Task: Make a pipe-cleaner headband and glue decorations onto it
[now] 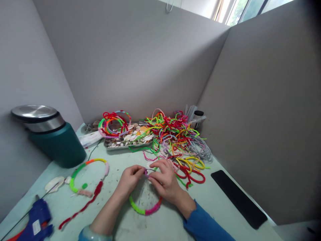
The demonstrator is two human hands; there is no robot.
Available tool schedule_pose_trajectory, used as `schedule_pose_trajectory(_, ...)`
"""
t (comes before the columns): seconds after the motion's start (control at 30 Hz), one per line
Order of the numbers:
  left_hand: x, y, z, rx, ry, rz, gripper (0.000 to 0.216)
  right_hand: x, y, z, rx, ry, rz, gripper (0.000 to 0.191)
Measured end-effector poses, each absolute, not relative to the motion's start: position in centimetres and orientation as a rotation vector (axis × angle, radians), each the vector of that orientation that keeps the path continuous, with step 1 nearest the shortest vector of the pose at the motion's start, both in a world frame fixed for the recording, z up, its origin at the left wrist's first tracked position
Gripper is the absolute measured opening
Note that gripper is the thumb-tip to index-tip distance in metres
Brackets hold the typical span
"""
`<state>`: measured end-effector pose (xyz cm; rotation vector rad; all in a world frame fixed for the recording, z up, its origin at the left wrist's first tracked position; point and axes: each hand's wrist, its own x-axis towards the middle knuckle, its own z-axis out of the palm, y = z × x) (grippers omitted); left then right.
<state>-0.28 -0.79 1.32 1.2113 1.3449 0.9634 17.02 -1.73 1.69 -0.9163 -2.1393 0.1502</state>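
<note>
"So, where is the ring (145, 212)?"

"On the near middle of the counter (203, 209): a fuzzy circle of green, pink and orange. Its far side lies between the left hand (130, 179) and the right hand (165, 180)."

"What could go wrong there?"

"The purple strand (145, 172) at the far side could spring loose if the left pinch slackens, since bent wire tends to push back. A hard pull could warp the circle, because its near side seems to have only the counter under it. Stray loops from the pipe cleaners (173, 127), heaped beyond the right hand, might also snag the knuckles."

"And how are the hands posed?"

"Both forearms reach in from the near edge, slanting toward each other, wrists bent inward. The left thumb and forefinger are pressed together, pinching the purple strand, with the other fingers tucked below. On the right, the forefinger arches above the thumb with a gap between them, and the thumb tip is right by the strand."

"Does the right hand grip anything?"

"I cannot tell; the fingers overlap, and the strand is too small there."
</note>
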Motion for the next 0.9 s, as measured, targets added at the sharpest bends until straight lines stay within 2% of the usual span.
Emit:
schedule_pose_trajectory(0.43,-0.3,-1.0,1.0,1.594,1.098,0.785,0.029,17.4,0.0,0.5,-1.042,-1.711,0.515,0.014)
schedule_pose_trajectory(0.9,0.0,-1.5,1.6,1.705,1.163,0.888,0.014,17.5,0.2,0.4,-1.125,-1.829,0.662,0.025)
